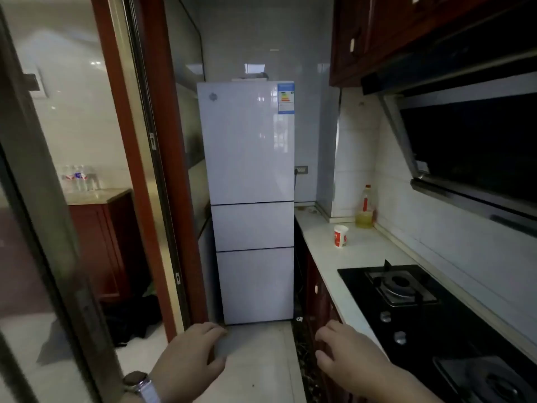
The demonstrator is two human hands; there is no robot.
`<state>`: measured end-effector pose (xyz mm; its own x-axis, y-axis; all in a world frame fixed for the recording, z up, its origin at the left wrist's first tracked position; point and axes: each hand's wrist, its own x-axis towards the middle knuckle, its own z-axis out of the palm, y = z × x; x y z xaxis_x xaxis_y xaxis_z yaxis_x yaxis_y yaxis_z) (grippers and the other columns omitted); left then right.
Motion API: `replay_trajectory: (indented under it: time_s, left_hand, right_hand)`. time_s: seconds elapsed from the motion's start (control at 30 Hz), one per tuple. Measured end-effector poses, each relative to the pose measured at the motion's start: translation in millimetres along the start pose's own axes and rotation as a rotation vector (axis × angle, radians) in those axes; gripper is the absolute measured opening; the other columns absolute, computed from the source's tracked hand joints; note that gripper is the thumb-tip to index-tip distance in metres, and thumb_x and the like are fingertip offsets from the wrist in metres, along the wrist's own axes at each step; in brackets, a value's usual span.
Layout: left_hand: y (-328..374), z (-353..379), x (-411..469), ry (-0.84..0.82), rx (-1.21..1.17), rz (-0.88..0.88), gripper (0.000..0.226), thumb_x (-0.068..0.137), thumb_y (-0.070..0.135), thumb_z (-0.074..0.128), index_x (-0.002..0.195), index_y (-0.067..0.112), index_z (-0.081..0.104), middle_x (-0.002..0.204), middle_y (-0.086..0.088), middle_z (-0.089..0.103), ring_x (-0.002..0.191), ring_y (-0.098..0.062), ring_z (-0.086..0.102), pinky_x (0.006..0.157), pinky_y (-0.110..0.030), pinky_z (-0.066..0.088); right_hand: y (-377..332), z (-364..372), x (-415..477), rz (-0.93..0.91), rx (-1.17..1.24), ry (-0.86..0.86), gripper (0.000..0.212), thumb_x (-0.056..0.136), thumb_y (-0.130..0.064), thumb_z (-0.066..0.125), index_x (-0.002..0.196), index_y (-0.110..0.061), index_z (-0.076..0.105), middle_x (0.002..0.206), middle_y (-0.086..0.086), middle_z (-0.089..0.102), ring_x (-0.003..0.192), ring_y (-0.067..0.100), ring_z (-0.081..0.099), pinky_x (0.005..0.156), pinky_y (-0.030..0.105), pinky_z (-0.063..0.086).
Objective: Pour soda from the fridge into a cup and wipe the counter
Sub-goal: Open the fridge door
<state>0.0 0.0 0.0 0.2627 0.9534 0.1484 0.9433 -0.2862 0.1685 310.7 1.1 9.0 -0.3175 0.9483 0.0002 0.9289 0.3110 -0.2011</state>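
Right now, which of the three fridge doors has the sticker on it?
The top door, the tallest: a blue energy label sits at its upper right corner. The middle door and bottom door are plain.

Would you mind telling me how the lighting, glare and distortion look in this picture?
Head view: dim overall, darkest over the black glass gas hob and dark range hood; soft window-like reflections on the tall glossy white fridge; wide-angle bending bows the red-brown wooden door frame; left hand and right hand look slightly soft.
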Motion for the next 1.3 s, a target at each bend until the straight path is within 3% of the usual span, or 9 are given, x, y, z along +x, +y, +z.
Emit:
replay_trajectory:
  time_s: [0.17, 0.63, 0.93, 1.1, 1.3]
  left_hand:
    - [-58.2, 3.7, 53.4, 0.001, -0.065, 0.046, 0.051, 0.087, 0.050, 0.047, 0.137, 0.037, 0.046, 0.138, 0.021, 0.044, 0.126, -0.001, 0.041, 0.102, -0.019, 0.034]
    - [-161.0, -19.3, 166.8, 0.077, -0.108, 0.047, 0.049, 0.090, 0.049, 0.048, 0.137, 0.039, 0.045, 0.141, 0.022, 0.041, 0.128, 0.002, 0.037, 0.106, -0.019, 0.034]
    - [-194.1, -2.5, 256.4, 0.041, -0.059, -0.012, 0.050, 0.090, 0.053, 0.049, 0.138, 0.041, 0.043, 0.142, 0.024, 0.040, 0.128, 0.004, 0.037, 0.105, -0.014, 0.030]
    - [-194.8, 3.7, 332.7, 0.005, -0.030, -0.051, 0.051, 0.089, 0.055, 0.048, 0.137, 0.042, 0.043, 0.144, 0.022, 0.038, 0.132, -0.001, 0.036, 0.109, -0.026, 0.035]
    - [-180.1, -6.5, 426.3, 0.025, -0.004, -0.094, 0.049, 0.090, 0.049, 0.051, 0.138, 0.041, 0.044, 0.144, 0.021, 0.039, 0.132, -0.001, 0.037, 0.111, -0.023, 0.032]
  right_hand:
    - [-26.7, -2.3, 81.5, -0.017, -0.010, 0.009, 0.034, 0.092, -0.046, 0.044, 0.115, -0.025, 0.057, 0.112, -0.007, 0.051, 0.104, 0.012, 0.050, 0.087, 0.034, 0.047]
    - [-56.3, -33.5, 236.6, -0.022, 0.061, 0.113, 0.040, 0.095, -0.046, 0.043, 0.129, -0.029, 0.051, 0.120, -0.012, 0.050, 0.105, 0.009, 0.051, 0.090, 0.032, 0.048]
    - [-6.3, -5.1, 333.3, -0.042, 0.138, 0.079, 0.035, 0.092, -0.047, 0.046, 0.120, -0.030, 0.055, 0.113, -0.014, 0.049, 0.101, 0.007, 0.051, 0.088, 0.031, 0.048]
    - [37.3, -9.1, 407.2, -0.080, 0.160, 0.049, 0.038, 0.092, -0.047, 0.045, 0.124, -0.028, 0.053, 0.126, -0.011, 0.048, 0.109, 0.009, 0.050, 0.094, 0.031, 0.044]
    - [91.1, -46.1, 485.2, -0.100, 0.145, 0.073, 0.037, 0.095, -0.044, 0.045, 0.126, -0.025, 0.054, 0.130, -0.009, 0.049, 0.117, 0.011, 0.049, 0.095, 0.028, 0.042]
